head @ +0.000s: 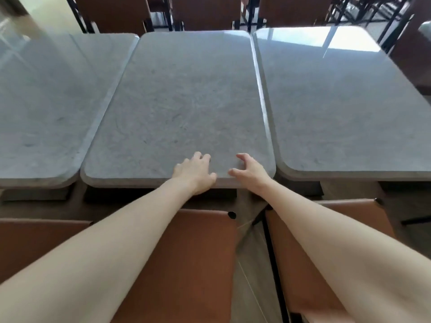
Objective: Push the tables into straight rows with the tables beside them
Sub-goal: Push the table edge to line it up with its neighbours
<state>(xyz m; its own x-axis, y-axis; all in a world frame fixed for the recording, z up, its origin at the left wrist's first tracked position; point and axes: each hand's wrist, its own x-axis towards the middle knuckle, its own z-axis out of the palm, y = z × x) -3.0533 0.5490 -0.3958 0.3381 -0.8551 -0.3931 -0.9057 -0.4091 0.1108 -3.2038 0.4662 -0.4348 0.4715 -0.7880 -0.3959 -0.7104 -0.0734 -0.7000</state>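
Three grey stone-topped tables stand side by side. The middle table (pixel 182 101) is right in front of me, with the left table (pixel 46 101) and the right table (pixel 338 101) close against its long sides. My left hand (pixel 194 173) rests on the middle table's near edge, fingers curled on the top. My right hand (pixel 250 171) sits next to it on the same edge, fingers bent and slightly lifted. The near edges of the three tables lie almost in one line.
Brown leather chairs (pixel 186 252) stand between me and the tables, one under each arm. More brown chairs (pixel 205 12) with black frames line the far side. A wooden floor gap (pixel 249 264) runs between the near chairs.
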